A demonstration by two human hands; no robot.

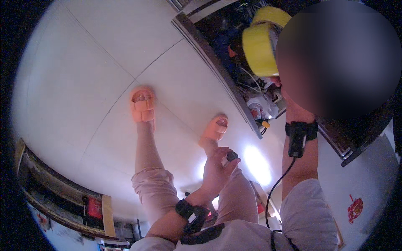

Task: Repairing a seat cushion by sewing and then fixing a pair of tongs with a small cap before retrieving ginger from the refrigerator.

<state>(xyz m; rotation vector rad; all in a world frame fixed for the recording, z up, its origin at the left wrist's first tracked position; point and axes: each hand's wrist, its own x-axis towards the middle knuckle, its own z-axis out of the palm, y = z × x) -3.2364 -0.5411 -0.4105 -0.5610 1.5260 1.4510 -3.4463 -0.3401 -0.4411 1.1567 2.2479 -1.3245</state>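
Note:
My left hand (217, 169) is closed on a small object with a round black end (232, 156), held in front of my right thigh; its kind I cannot make out. My right arm reaches up to an open drawer, and a round dark blur covers most of my right hand (275, 81). A few fingertips show just under a yellow roll of tape (258, 49). Behind it is a second yellow roll (272, 16). Whether my right hand grips the tape is hidden.
The drawer (217, 75) holds clear plastic bags (263, 105), a white cord and dark clutter. A small yellow knob-like thing (266, 124) is at its near corner. My feet, in orange slippers (143, 104), stand on pale floor tiles (83, 83). A dark-edged shelf (58, 201) is at lower left.

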